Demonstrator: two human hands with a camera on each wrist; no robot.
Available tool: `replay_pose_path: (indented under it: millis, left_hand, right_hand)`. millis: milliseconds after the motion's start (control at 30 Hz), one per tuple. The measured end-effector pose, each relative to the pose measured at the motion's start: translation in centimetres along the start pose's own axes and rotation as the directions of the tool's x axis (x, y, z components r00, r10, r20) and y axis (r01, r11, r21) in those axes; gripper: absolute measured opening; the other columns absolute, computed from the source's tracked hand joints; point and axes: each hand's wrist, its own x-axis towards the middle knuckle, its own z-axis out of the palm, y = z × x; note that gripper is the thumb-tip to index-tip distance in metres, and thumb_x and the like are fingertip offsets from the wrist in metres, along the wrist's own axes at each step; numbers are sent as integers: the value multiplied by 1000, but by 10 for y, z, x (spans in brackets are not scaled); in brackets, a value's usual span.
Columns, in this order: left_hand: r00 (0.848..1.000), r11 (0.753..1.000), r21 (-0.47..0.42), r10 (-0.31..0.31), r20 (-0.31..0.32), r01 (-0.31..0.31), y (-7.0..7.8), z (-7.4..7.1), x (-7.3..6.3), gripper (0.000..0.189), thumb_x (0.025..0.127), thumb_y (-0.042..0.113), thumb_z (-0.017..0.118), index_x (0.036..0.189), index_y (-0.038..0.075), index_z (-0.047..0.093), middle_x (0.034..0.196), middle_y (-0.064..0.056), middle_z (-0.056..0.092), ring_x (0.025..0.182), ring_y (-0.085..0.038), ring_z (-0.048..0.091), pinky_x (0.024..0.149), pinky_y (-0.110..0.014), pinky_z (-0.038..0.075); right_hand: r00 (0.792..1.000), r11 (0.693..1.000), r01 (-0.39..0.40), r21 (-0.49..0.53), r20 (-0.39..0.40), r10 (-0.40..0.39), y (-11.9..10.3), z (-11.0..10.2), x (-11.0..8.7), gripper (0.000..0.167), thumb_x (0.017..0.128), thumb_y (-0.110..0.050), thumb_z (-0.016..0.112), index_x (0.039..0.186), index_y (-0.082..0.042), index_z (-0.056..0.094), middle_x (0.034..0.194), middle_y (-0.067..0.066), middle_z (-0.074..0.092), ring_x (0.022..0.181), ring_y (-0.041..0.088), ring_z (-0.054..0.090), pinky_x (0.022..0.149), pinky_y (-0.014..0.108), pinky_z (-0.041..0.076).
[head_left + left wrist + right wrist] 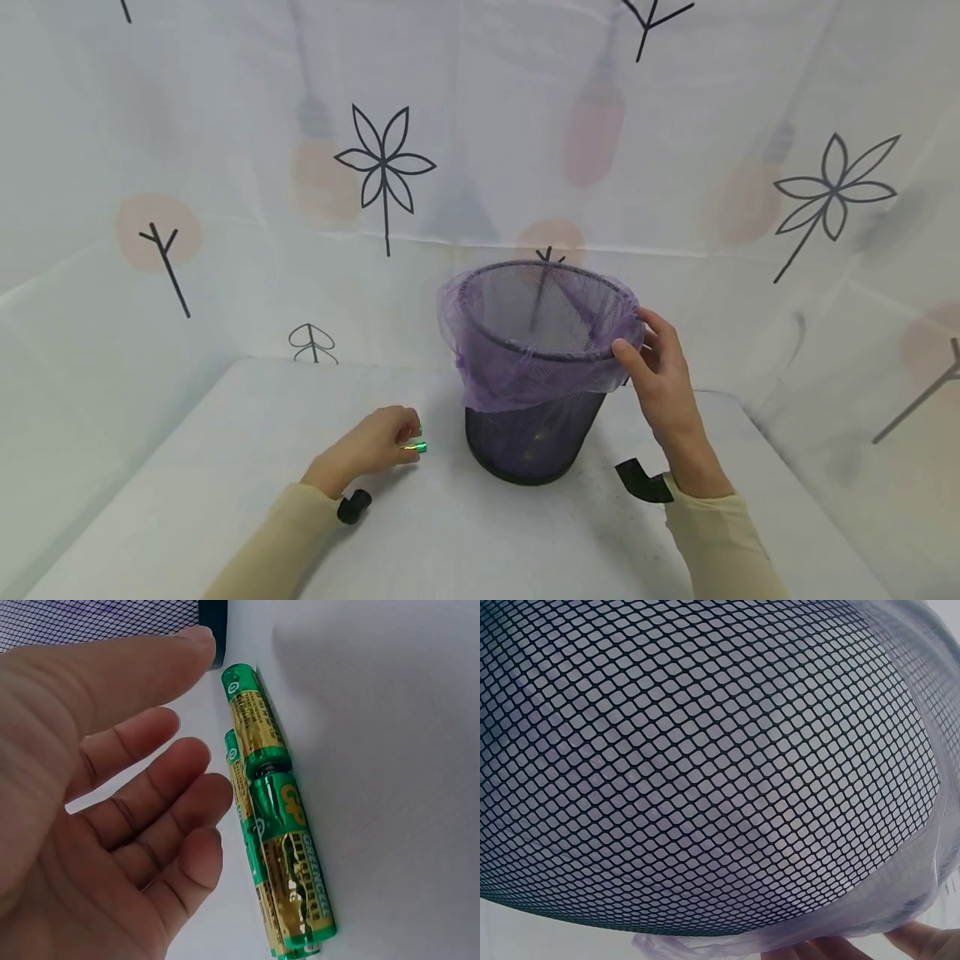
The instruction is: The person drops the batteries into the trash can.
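Observation:
A black mesh wastebasket [528, 446] stands on the white table, a thin purple bag [517, 382] folded over its rim. My right hand [663, 387] grips the basket's right rim through the bag, thumb at the near side. In the right wrist view, mesh [705, 772] fills most of the picture, with fingertips [922, 939] at the bottom edge. Left of the basket, my left hand [367, 450] is beside several green and gold batteries [289, 855] lying end to end and side by side. Its fingers are loosely bent, with a small gap to the batteries.
The white tabletop [465, 533] reaches back to a hanging white cloth [247, 275] printed with flowers and twigs. Similar cloth closes off both sides. A black strap end [643, 482] sticks out at the right wrist.

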Motion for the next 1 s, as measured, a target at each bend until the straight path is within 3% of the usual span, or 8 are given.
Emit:
replay_pose_path:
  millis: [167,467,600,1000]
  left_hand:
    - [1000,999,27,-19,12,19,1,2,3,26,76,16,80,92,11,61,77,-1,53,72,-15,46,66,-33,40]
    - [996,997,45,-71,44,69,-1,8,5,27,75,16,80,93,12,61,77,1,52,72,-14,47,67,-32,42]
    - [996,996,49,-72,54,69,0,9,5,25,76,16,80,90,12,61,78,2,52,73,-14,48,68,-32,42]
    - [995,998,29,-53,80,51,-1,13,4,18,80,15,77,87,12,61,75,4,54,69,-12,50,66,-33,44]
  right_hand:
    - [1000,1000,5,21,1,-5,0,1,1,63,97,-22,54,150,-16,22,143,17,37,124,26,43,96,33,38]
    - [1000,1000,-2,18,5,2,0,1,1,63,97,-24,54,150,-16,21,143,17,36,125,28,42,97,37,38]
    - [1000,1000,0,14,4,0,1,1,2,64,97,-24,54,150,-16,21,143,17,36,126,29,42,98,39,37]
    - [1000,1000,23,19,3,-23,4,0,1,61,96,-22,54,150,-17,24,142,16,38,122,22,45,92,27,39]
